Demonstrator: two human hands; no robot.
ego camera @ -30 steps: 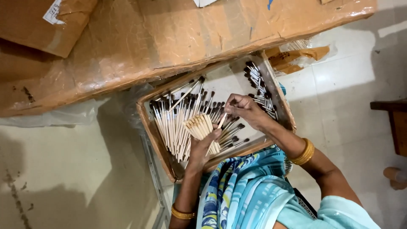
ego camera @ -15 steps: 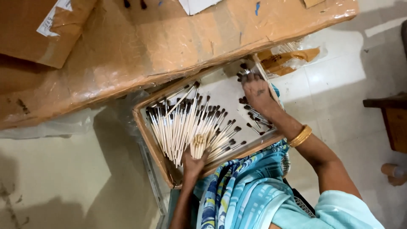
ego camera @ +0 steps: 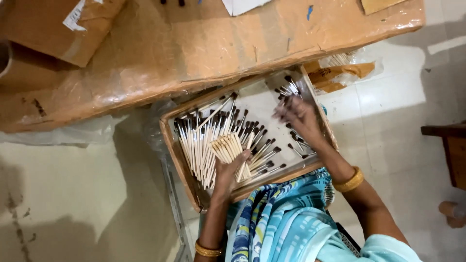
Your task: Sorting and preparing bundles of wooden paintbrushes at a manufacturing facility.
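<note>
Here the left hand (ego camera: 227, 175) has a closed grip on a small bundle of pale sticks (ego camera: 228, 148), their butt ends fanned upward, held low over the heap of black-tipped sticks (ego camera: 204, 140) that fills the left part of a shallow cardboard tray (ego camera: 167, 138). The right hand (ego camera: 302, 119) is blurred over the tray's right end, fingers spread above a thinner scatter of loose sticks (ego camera: 290, 87); whether its grip holds anything cannot be told. Both wrists carry a gold bangle (ego camera: 347, 182). The tray rests on the person's lap, against blue patterned cloth (ego camera: 272, 218). Above it lies a large cardboard box wrapped in clear plastic (ego camera: 204, 43), and pale floor tiles (ego camera: 388, 111) show to the right.
</note>
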